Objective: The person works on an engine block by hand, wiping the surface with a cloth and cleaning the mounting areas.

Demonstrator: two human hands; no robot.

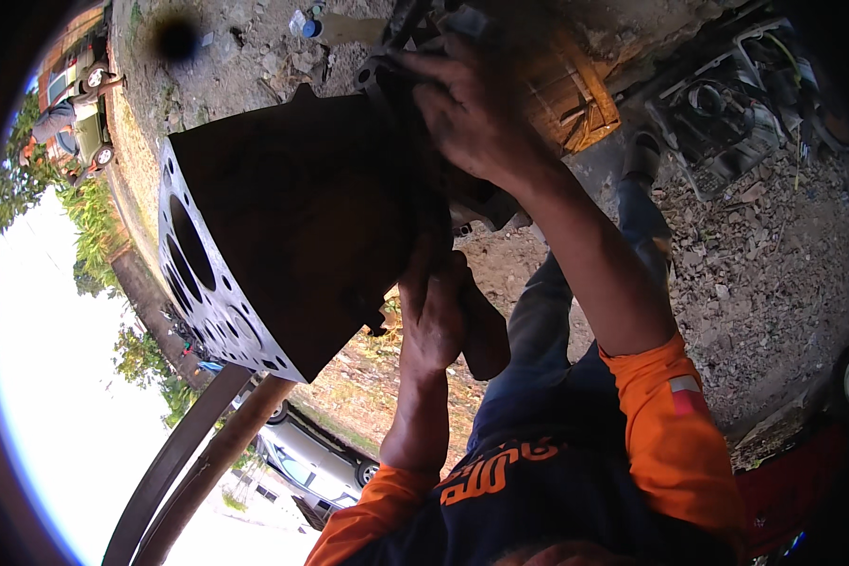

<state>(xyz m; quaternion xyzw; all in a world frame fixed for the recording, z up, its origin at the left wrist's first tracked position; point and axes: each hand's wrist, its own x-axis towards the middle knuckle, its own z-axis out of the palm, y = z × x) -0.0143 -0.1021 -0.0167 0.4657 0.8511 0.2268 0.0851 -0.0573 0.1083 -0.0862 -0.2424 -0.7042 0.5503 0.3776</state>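
A large dark engine block [292,208] fills the middle left, tilted, its pale machined face [231,316] with round bores and small holes turned left. My right hand [467,118] reaches to its upper right end. Its fingers bend over a dark metal part [373,80] with a bolt hole, against the block. My left hand [432,321] is below, at the block's lower right edge, fingers pointing up and closed. Shadow hides their tips and what they grip. Right beside this hand is a brown rounded, elongated thing [483,325]; its kind is unclear.
A post [212,462] and a metal bar [174,462] stand at lower left, near the block. An orange-brown wooden crate [590,99] lies beyond my right hand. Metal engine parts [717,113] are piled at upper right on gravel. A bottle [335,26] lies at the top.
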